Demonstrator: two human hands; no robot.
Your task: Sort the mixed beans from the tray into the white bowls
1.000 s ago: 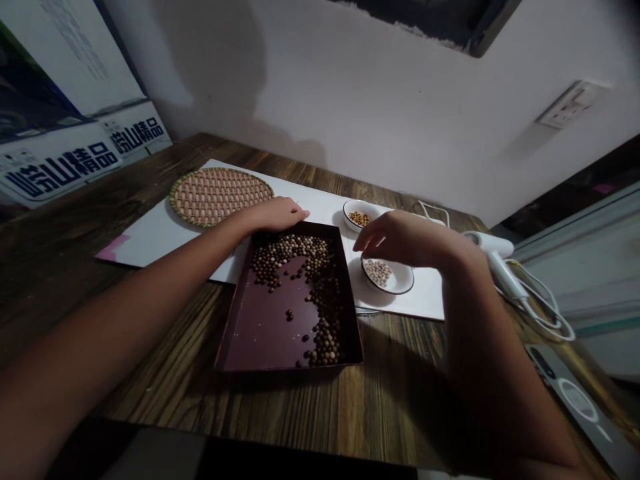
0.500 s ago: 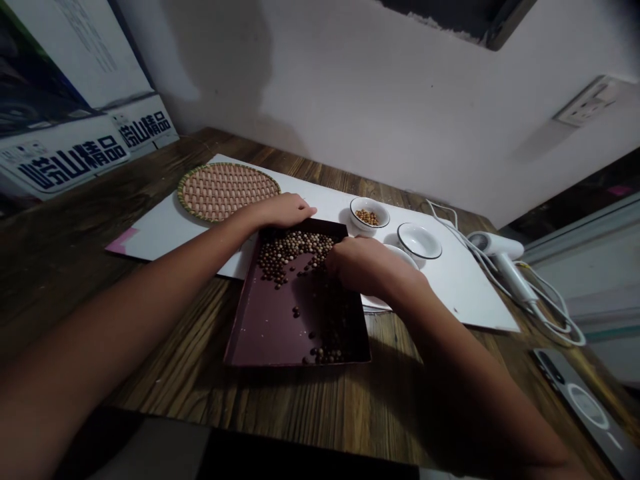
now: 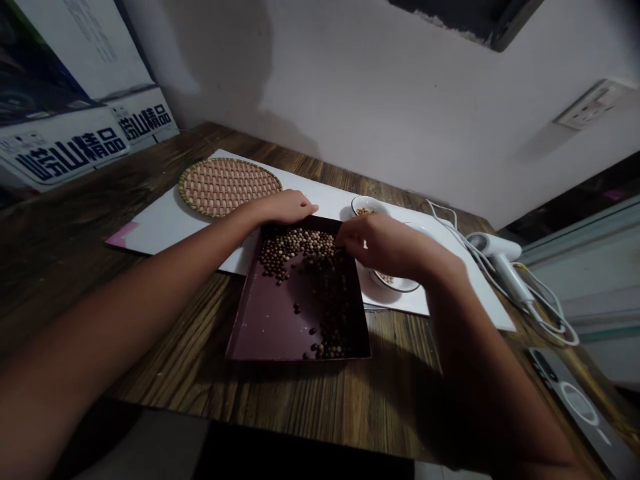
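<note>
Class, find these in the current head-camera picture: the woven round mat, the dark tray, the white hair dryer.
Woven round mat (image 3: pixel 230 188): head view, middle of the weave.
Dark tray (image 3: pixel 275 320): head view, bare floor.
White hair dryer (image 3: pixel 493 247): head view, barrel.

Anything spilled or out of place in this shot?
A few stray beans sit alone on the bare floor of the dark tray, apart from the main mass of beans.
</note>
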